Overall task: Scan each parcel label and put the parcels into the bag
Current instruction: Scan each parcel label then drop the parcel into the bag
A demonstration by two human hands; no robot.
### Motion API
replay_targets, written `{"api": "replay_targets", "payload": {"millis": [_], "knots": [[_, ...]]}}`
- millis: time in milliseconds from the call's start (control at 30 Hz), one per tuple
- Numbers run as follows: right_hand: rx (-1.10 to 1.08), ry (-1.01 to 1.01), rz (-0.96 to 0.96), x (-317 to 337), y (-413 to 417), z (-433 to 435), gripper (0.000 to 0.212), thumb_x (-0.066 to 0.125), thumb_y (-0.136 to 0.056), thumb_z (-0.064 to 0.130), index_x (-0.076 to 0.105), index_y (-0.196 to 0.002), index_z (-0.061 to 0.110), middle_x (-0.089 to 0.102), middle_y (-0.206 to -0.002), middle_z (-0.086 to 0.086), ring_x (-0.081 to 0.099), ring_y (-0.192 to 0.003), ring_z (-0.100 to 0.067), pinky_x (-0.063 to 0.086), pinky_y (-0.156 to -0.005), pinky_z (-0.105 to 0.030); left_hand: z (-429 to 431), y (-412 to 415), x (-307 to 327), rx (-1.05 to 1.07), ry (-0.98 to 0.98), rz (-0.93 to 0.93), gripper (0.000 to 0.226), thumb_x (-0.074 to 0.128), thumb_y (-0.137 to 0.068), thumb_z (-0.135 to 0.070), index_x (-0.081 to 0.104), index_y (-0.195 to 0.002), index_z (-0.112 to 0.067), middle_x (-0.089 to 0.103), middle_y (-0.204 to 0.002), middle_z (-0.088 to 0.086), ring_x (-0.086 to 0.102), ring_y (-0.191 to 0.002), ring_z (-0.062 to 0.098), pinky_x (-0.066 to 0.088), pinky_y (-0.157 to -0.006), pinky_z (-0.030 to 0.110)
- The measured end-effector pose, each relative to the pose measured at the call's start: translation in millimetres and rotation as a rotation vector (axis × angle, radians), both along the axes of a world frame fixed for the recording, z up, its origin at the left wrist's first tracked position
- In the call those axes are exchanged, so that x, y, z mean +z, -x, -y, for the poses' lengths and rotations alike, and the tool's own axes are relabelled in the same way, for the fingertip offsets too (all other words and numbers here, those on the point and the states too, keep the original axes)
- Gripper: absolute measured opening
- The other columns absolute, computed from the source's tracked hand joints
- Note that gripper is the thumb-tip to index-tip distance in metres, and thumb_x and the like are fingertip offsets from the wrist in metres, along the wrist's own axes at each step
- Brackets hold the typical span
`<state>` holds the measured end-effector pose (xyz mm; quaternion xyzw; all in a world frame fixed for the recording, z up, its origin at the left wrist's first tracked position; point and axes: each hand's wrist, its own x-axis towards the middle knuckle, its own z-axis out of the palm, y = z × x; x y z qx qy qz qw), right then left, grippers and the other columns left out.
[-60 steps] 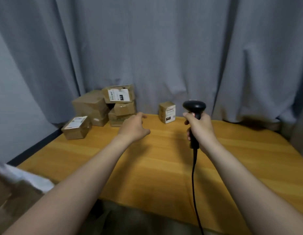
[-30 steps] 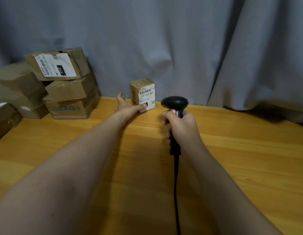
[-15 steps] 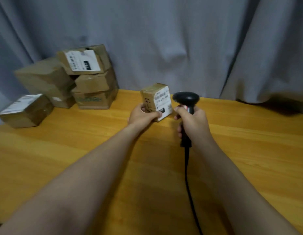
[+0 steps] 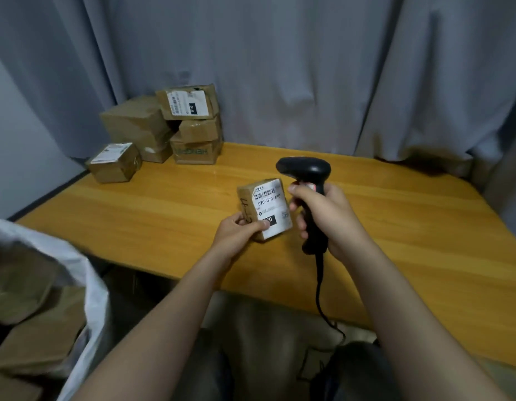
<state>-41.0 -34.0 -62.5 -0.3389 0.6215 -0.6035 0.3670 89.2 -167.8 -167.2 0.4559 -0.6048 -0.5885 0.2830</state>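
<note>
Moved: left hand (image 4: 238, 233) has brought the small parcel (image 4: 265, 208) from the back of the counter (image 4: 424, 227) toward the body | left hand pinches its lower corner, above the counter; right hand (image 4: 326, 215) wraps the scanner (image 4: 306, 169) handle, beside the label | likely light, stiff card; grip edges, barcode uncovered | bag (image 4: 86, 273) open at left, path past counter edge free
</note>
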Motion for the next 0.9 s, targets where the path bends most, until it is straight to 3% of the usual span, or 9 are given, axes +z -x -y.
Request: {"api": "replay_targets", "payload": {"millis": [167,267,300,433,567,800,900], "knots": [[0.078,-0.034,-0.054,13,-56,-64,0.016,0.068,-0.099,0.024,0.066,-0.091,0.01,0.066,-0.065,-0.005,0.047,-0.044,-0.018,0.04,-0.042,-0.027,-60,-61,17,0.133,-0.018,-0.023,0.04,0.087,-0.079,-0.025,0.072,-0.115,-0.021,0.077,-0.102,-0.008,0.068,-0.087,0.001,0.049,-0.069,0.019],[0.124,-0.06,-0.083,17,-88,-95,0.018,0.067,-0.1,0.022,0.063,-0.088,0.009,0.066,-0.064,-0.005,0.047,-0.042,-0.019,0.04,-0.041,-0.025,-82,-101,26,0.215,0.068,-0.023,0.041,0.089,-0.075,-0.026,0.073,-0.112,-0.019,0.075,-0.101,-0.001,0.063,-0.078,0.001,0.047,-0.065,0.017],[0.144,-0.069,-0.099,18,-96,-103,0.018,0.066,-0.1,0.022,0.063,-0.087,0.01,0.066,-0.063,-0.005,0.048,-0.041,-0.019,0.041,-0.041,-0.025,-89,-114,30,0.243,0.107,-0.013,0.04,0.09,-0.075,-0.028,0.072,-0.11,-0.019,0.074,-0.097,-0.007,0.061,-0.077,0.001,0.045,-0.064,0.018],[0.217,-0.075,-0.115,18,-124,-131,0.022,0.067,-0.101,0.024,0.062,-0.085,0.01,0.065,-0.063,-0.006,0.049,-0.041,-0.018,0.041,-0.041,-0.026,-108,-160,42,0.305,0.153,-0.006,0.045,0.089,-0.075,-0.031,0.071,-0.116,-0.023,0.072,-0.113,-0.007,0.066,-0.101,0.008,0.048,-0.075,0.021],[0.281,-0.056,-0.079,14,-142,-146,0.021,0.066,-0.101,0.025,0.061,-0.091,0.007,0.064,-0.065,-0.009,0.046,-0.042,-0.019,0.038,-0.044,-0.029,-121,-188,44,0.301,0.103,-0.051,0.034,0.086,-0.081,-0.022,0.071,-0.112,-0.023,0.075,-0.106,-0.008,0.069,-0.092,0.001,0.048,-0.066,0.009],[0.359,-0.048,-0.08,10,-154,-148,0.02,0.066,-0.1,0.024,0.06,-0.089,0.009,0.057,-0.061,-0.009,0.042,-0.041,-0.02,0.035,-0.044,-0.029,-131,-203,43,0.339,0.033,-0.098,0.042,0.087,-0.079,-0.021,0.073,-0.119,-0.018,0.078,-0.107,-0.004,0.073,-0.102,0.013,0.057,-0.087,0.028],[0.359,-0.045,-0.075,10,-155,-148,0.02,0.066,-0.1,0.024,0.059,-0.089,0.009,0.057,-0.062,-0.01,0.042,-0.042,-0.02,0.035,-0.044,-0.029,-130,-204,44,0.337,0.021,-0.108,0.04,0.087,-0.08,-0.021,0.074,-0.117,-0.018,0.078,-0.105,-0.004,0.073,-0.101,0.013,0.057,-0.085,0.028]]}}
